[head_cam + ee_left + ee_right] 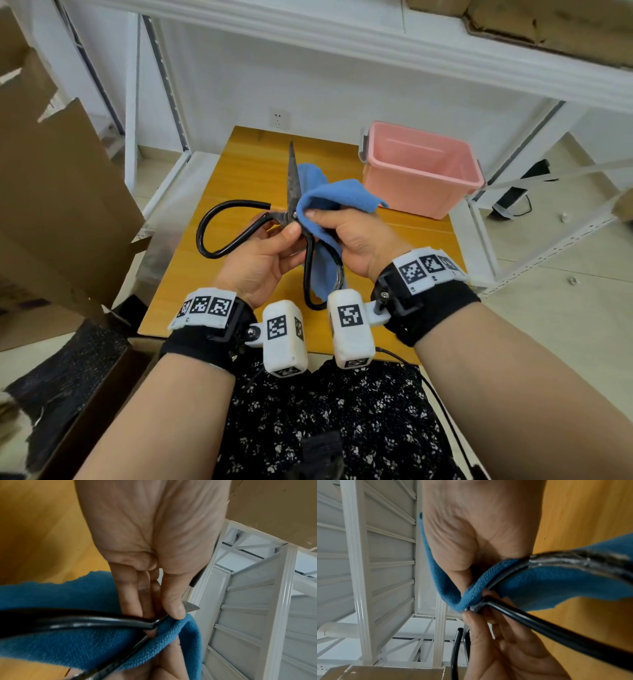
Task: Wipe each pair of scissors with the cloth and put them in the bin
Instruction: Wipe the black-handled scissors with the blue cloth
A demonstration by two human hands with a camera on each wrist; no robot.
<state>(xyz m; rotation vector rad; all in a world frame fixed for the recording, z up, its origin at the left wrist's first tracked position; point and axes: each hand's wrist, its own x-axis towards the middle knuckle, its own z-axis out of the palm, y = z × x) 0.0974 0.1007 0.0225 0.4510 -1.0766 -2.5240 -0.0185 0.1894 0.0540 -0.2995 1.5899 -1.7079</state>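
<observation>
1. Head view: the left hand [263,253] pinches the scissors [291,212] just by the pivot, thumb on top, holding them above the tabletop [239,164] with the blades pointing away. That likely steadies the tool and keeps the point clear of the body. The right hand [349,236] wraps the cloth [329,205] over the pivot, thumb pressing it on. The bin [421,171] stands on the tabletop's far right corner, well apart, with nothing visible inside, so the wiping step is in hand.
2. Left wrist view: the grip is thumb against fingers [132,599] on the metal beside the cloth [85,639]; one black loop [68,620] sweeps off to the side.
3. Right wrist view: the cloth [471,592] folds round the metal so the right hand never touches the steel; the left hand's fingers [479,635] pinch right beside it.
</observation>
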